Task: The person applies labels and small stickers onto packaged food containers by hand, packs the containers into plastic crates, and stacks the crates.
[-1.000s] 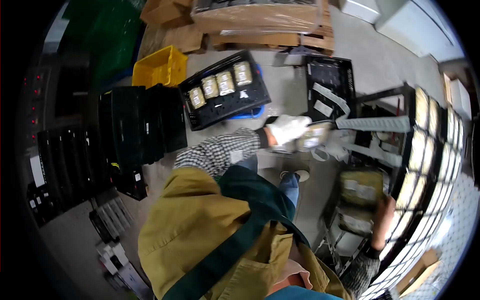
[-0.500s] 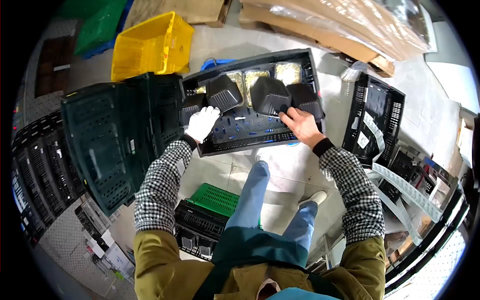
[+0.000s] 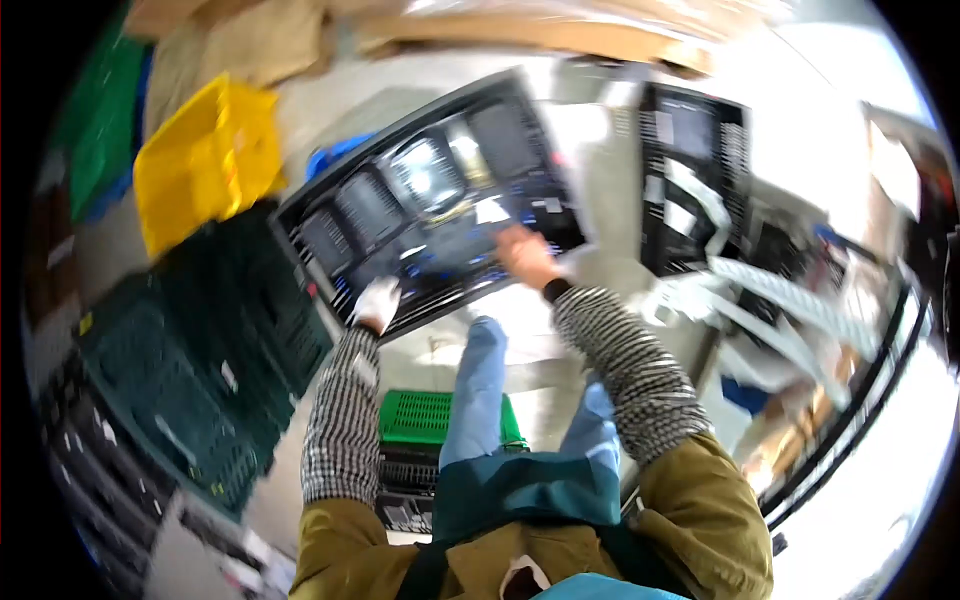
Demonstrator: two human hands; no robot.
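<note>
A shallow black crate (image 3: 452, 302) lies tilted across the upper middle of the view. A row of black plastic trays (image 3: 370, 206) fills its far side; one glossy tray (image 3: 425, 172) catches the light. Yellowish contents (image 3: 463, 145) show in a narrow strip beside it. My left hand (image 3: 377, 302), in a white glove, rests over the crate's near-left rim with its fingers curled inward. Over the near-right part of the crate is my bare right hand (image 3: 527, 256), smeared by motion, so its fingers are unclear. A white patch (image 3: 491, 210) lies just beyond it.
A yellow bin (image 3: 205, 165) stands at the far left, above dark green crates (image 3: 190, 370). At the right is another black crate (image 3: 690, 180) with pale strips (image 3: 780, 300) trailing near it. A green crate (image 3: 415, 417) sits beside my legs. Wooden pallets (image 3: 540, 38) line the back.
The view has turned, so the crate appears more tilted. Black trays that stood tilted at my hands now lie in a row. My right hand has moved away from the trays toward the near side.
</note>
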